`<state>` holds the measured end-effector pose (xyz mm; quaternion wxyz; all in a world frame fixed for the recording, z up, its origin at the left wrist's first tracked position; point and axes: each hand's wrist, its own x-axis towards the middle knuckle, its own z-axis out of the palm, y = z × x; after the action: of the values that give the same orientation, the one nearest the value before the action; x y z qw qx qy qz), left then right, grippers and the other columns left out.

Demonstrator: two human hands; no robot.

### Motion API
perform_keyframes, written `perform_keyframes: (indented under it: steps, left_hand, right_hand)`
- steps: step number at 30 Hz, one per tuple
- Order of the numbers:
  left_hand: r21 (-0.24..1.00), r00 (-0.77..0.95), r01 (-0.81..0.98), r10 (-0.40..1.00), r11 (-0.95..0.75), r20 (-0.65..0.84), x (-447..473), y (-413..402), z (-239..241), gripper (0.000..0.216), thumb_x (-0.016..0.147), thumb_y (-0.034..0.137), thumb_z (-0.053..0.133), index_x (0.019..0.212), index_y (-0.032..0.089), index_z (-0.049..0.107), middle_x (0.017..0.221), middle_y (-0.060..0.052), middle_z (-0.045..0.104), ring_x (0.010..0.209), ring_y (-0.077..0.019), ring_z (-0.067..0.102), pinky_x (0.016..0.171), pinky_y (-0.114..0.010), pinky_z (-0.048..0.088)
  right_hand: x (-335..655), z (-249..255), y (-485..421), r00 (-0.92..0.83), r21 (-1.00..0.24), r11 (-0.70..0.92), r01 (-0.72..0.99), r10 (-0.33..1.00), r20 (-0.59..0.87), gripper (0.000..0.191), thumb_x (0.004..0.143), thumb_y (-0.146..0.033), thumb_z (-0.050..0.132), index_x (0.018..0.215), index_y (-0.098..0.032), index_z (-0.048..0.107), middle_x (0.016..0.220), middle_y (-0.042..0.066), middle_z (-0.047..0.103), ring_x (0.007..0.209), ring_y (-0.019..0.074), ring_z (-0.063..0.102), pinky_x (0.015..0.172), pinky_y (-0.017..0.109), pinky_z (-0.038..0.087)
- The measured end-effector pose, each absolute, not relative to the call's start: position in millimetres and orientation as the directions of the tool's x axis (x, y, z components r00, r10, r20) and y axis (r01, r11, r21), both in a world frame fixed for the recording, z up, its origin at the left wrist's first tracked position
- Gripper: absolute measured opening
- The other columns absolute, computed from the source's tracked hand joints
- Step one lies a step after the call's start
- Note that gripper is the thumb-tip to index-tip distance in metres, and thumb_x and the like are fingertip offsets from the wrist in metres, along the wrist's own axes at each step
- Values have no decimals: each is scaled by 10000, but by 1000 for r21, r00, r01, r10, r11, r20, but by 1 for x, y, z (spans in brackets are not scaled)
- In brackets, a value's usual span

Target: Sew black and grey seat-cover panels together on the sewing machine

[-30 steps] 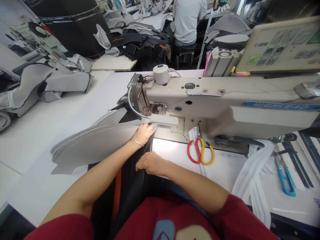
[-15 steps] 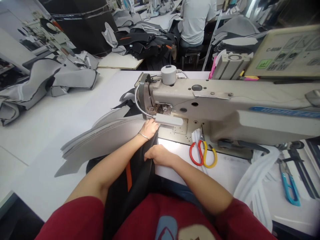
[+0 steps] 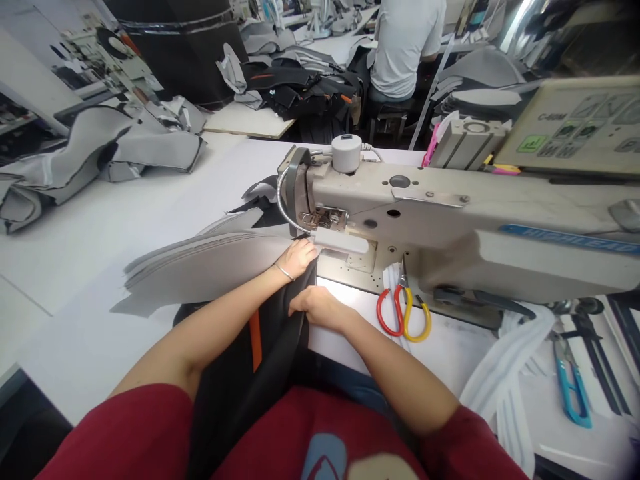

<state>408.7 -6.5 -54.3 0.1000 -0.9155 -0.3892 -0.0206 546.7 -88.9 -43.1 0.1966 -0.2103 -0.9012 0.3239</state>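
My left hand (image 3: 296, 257) lies on the grey fabric panel (image 3: 205, 267) right beside the needle area of the beige sewing machine (image 3: 450, 213), its fingers curled under the machine's small white lamp (image 3: 340, 241). My right hand (image 3: 316, 307) is closed on the edge of the black fabric (image 3: 270, 353) with an orange stripe, just in front of the needle. That black fabric hangs down over the table edge into my lap.
Red-and-yellow scissors (image 3: 404, 310) lie right of my hands, blue thread snips (image 3: 567, 387) farther right, white strips (image 3: 505, 373) between them. Grey fabric piles (image 3: 100, 157) sit at the far left. A person in a white shirt (image 3: 407, 40) sits at the back. A control panel (image 3: 575, 127) tops the machine.
My right hand has moved forward along the black fabric toward the needle. My head has shifted, so the whole scene sits lower and more to the right.
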Motion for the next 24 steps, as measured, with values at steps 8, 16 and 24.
perform_keyframes:
  steps: [8, 16, 24]
  left_hand:
    - [-249, 742, 664, 662, -705, 106, 413, -9, -44, 288, 837, 161, 310, 958, 116, 567, 885, -99, 564, 894, -204, 453, 782, -347, 343]
    - [-254, 612, 773, 788, -582, 59, 409, -54, -31, 260, 810, 136, 330, 815, 124, 589, 764, -115, 543, 769, -225, 425, 645, -369, 354]
    - [-218, 533, 825, 846, -522, -6, 423, -43, -36, 233, 799, 145, 370, 756, 126, 598, 754, -108, 553, 769, -230, 417, 640, -360, 357]
  right_hand:
    - [554, -46, -80, -814, -708, 662, 248, 538, 218, 279, 659, -27, 481, 816, -196, 638, 811, -14, 645, 739, 102, 567, 650, 174, 377]
    - [555, -45, -79, -804, -737, 630, 246, 558, 209, 297, 649, -12, 478, 810, -196, 647, 815, -7, 656, 749, 107, 583, 661, 176, 395]
    - [561, -51, -71, -771, -743, 621, 247, 591, 237, 321, 633, 10, 460, 794, -190, 652, 810, -1, 656, 753, 111, 580, 677, 182, 405]
